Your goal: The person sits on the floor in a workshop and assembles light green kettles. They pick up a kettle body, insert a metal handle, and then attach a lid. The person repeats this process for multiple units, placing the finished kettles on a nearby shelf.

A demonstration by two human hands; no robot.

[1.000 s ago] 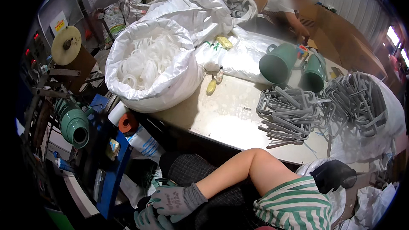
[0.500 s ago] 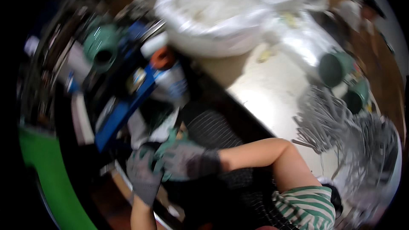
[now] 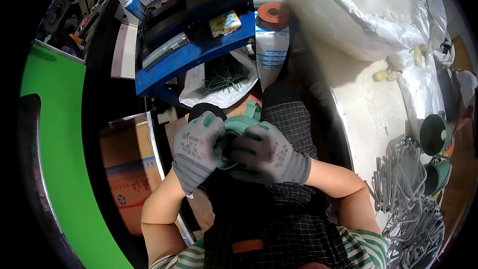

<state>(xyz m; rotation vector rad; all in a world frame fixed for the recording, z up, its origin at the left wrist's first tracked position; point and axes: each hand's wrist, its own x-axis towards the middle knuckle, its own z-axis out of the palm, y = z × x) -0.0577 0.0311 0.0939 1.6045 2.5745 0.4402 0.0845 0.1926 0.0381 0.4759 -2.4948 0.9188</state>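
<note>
My gloved left hand (image 3: 199,139) and gloved right hand (image 3: 266,149) meet over my lap on a round, hollow green plastic piece (image 3: 239,123) with a dark opening. The left fingers curl over its near left rim. From the right, my other hand wraps its side, with fingers bent into the opening. A green tab (image 3: 253,109) juts up just beyond the piece; whether it is joined to it I cannot tell. Both gloves are grey with green fingertips. The underside of the piece is hidden by the hands and the dark apron.
Ahead stands a blue bench (image 3: 144,80), with a white bag (image 3: 191,89) of thin green pieces below it. An orange ring (image 3: 281,15) tops a white roll. At right, a pale table (image 3: 358,99) bears a big white sack (image 3: 358,25), grey hooked strips (image 3: 403,169) and green cups (image 3: 433,137).
The view has swung left and steadied from a blur. My hands now sit nearer the middle, and the green piece shows between them.
</note>
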